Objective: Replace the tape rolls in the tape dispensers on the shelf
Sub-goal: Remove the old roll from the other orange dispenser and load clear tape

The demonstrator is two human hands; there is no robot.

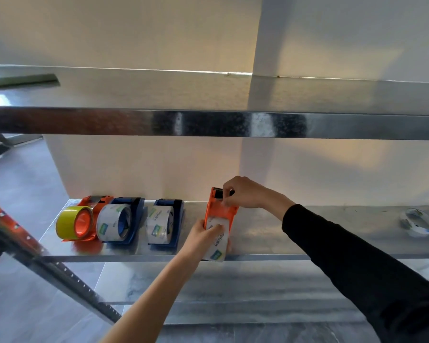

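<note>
An orange tape dispenser stands on the metal shelf, near its middle. A clear tape roll with a printed label sits in it at the near end. My left hand grips that roll and the dispenser's near end. My right hand pinches at the dispenser's far end, beside the black cutter; what lies between the fingertips is too small to tell. To the left stand two blue dispensers with clear rolls and an orange dispenser with a yellow roll.
At the far right of the shelf lie loose clear tape rolls. Another metal shelf runs overhead. A perforated upright post slants across the lower left. A lower shelf lies beneath.
</note>
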